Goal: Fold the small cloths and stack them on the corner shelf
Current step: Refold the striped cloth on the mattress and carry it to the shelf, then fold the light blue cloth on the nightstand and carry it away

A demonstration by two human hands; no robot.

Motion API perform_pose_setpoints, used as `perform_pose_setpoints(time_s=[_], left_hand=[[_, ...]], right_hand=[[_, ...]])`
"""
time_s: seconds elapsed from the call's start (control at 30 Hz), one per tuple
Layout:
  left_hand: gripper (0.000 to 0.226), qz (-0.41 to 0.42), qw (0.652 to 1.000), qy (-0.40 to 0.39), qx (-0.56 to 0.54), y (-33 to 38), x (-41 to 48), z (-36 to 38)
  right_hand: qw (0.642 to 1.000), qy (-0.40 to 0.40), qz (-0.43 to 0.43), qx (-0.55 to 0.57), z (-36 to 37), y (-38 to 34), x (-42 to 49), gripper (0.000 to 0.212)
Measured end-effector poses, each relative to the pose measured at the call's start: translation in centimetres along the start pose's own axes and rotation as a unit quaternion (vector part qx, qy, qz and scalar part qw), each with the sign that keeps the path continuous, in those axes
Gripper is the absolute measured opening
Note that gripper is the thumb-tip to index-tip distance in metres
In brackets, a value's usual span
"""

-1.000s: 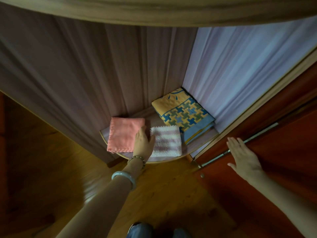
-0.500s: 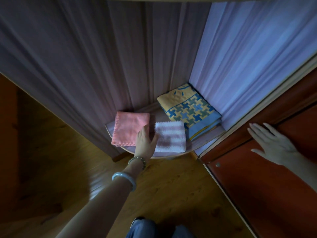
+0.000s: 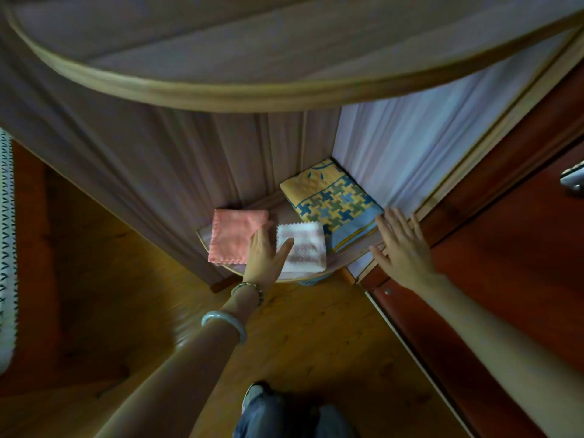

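Head view, looking down into a corner: shelf (image 3: 350, 259) w/ curved wood rim sits low btw two pale panelled walls (image 3: 158, 172); three folded cloths lie on it side by side, none on top of another. Pink cloth (image 3: 235, 237) at the left end, zigzag edges, flat; striped cloth (image 3: 305, 248), white w/ faint pink bands, just right of it, top corners nearly meeting; patterned cloth (image 3: 331, 202), yellow w/ blue-green cross shapes and a blue border, bigger, at back right against the wall, its near edge next to the striped one.

L hand (image 3: 264, 259) lies flat, palm down; fingers straight and pressed together over the pink cloth's right edge; thumb splayed out onto the striped cloth's left side; grips nothing. Bead bracelet (image 3: 249, 290) and pale bangle (image 3: 224, 324) on that wrist.

R hand (image 3: 403, 248) also flat; fingers straight, slightly spread, at the shelf's right end beside the door (image 3: 505, 263); fingertips near the patterned cloth's corner, can't tell if touching; holds nothing.

Upper shelf (image 3: 221, 93) w/ the same curved rim fills the top of the view; door is red-brown, metal handle (image 3: 572, 178) at the right edge; wood floor (image 3: 316, 349) below; shoe (image 3: 252, 396) and jeans (image 3: 275, 418) at the bottom; patterned rug (image 3: 6, 248) at far left.
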State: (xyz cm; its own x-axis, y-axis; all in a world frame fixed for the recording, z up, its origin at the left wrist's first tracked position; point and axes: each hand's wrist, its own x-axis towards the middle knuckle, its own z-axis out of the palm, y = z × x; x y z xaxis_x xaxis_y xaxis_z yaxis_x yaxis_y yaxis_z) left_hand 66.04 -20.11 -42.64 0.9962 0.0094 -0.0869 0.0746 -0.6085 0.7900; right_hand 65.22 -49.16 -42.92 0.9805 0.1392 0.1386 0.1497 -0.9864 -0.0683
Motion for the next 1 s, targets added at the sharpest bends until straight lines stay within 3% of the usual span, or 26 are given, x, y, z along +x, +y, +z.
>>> perform_pose_setpoints(time_s=[0.07,0.13,0.3,0.5,0.73,1.0], left_hand=[[0.065,0.006,1.000,-0.001,-0.004,1.7,-1.1,-2.1],[0.068,0.017,1.000,0.001,-0.010,3.4,-2.6,-4.2],[0.092,0.011,0.999,-0.001,-0.051,7.0,-7.2,-9.4],[0.106,-0.024,0.987,0.070,-0.141,8.4,-14.6,-17.4],[0.105,-0.033,0.965,0.245,-0.089,6.6,-23.8,-28.9],[0.108,-0.070,0.922,0.372,-0.081,2.9,-35.1,-41.1]], right_hand=[[0.999,0.015,-0.011,0.046,-2.0,-2.6,-0.7,0.070],[0.986,0.016,0.000,0.163,-5.5,-6.2,-1.1,0.075],[0.900,-0.041,0.041,0.431,-12.8,-13.7,-2.3,0.088],[0.877,-0.100,-0.037,0.469,-19.3,-21.7,-3.3,0.091],[0.840,-0.144,-0.183,0.491,-24.8,-34.1,-4.0,0.096],[0.821,-0.143,-0.317,0.452,-29.1,-51.0,-7.5,0.096]])
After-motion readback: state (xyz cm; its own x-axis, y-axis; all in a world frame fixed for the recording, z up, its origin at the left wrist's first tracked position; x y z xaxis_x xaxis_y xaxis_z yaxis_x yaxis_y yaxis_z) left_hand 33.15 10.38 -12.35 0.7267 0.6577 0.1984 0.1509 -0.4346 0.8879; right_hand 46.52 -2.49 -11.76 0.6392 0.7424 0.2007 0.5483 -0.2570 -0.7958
